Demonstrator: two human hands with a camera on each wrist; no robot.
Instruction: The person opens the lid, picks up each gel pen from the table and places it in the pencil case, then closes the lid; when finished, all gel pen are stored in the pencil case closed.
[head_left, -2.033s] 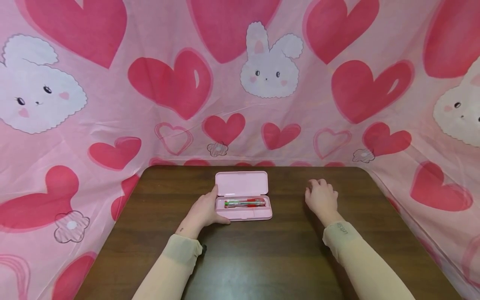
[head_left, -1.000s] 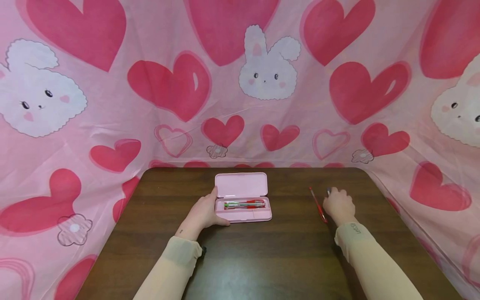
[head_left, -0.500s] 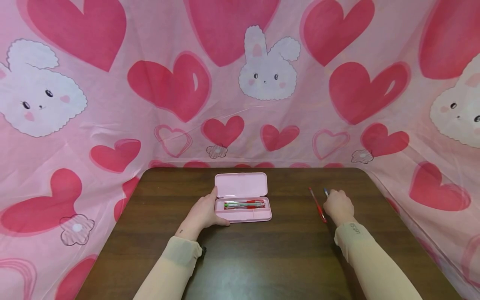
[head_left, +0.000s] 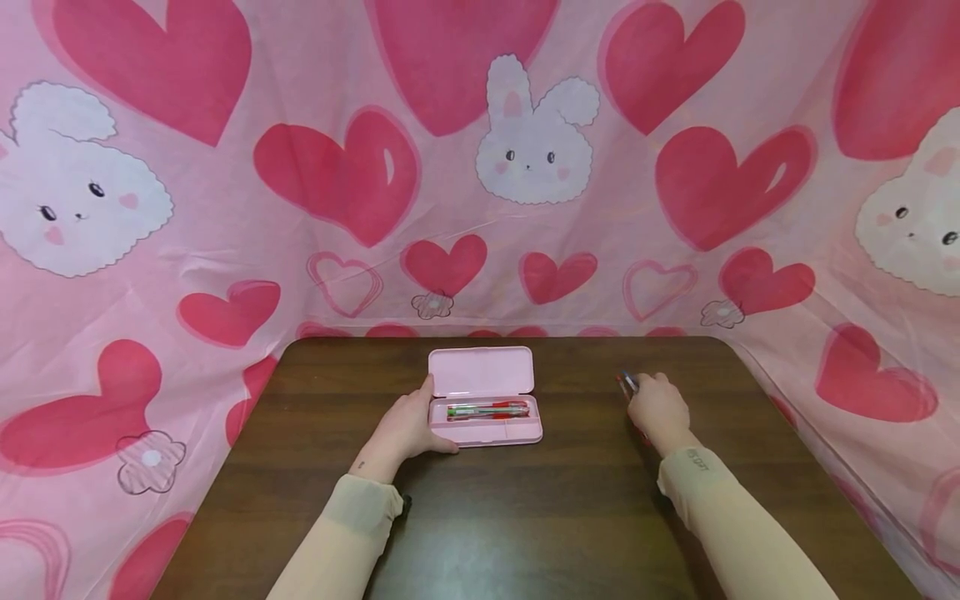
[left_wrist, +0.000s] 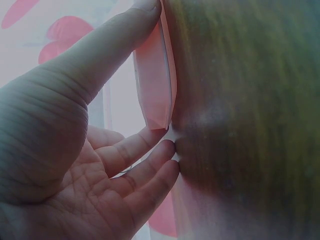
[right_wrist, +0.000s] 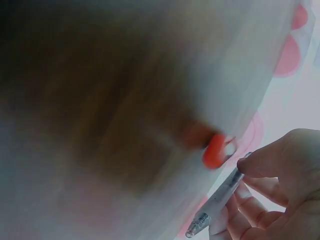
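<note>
A pink pencil case (head_left: 481,372) lies on the table with its lid raised. In its back compartment are several pens (head_left: 487,410) with red and green parts. My left hand (head_left: 408,423) holds the case's left end; in the left wrist view, the thumb is on one side of the pink case (left_wrist: 154,80) and fingers are on the other. To the right, my right hand (head_left: 660,408) pinches a clear-barrelled pen (right_wrist: 218,199), whose blue end shows in the head view. A red pen (right_wrist: 215,151) is close to these fingers, mostly hidden by the hand in the head view.
The dark wooden table (head_left: 510,517) has rounded far corners. A pink cloth (head_left: 517,283) printed with hearts and rabbits hangs behind it and along both sides.
My right hand first moved right, uncovering the red pen, and took the blue-ended pen. It has since come back left with it, over the red pen. My left hand stays on the pencil case.
</note>
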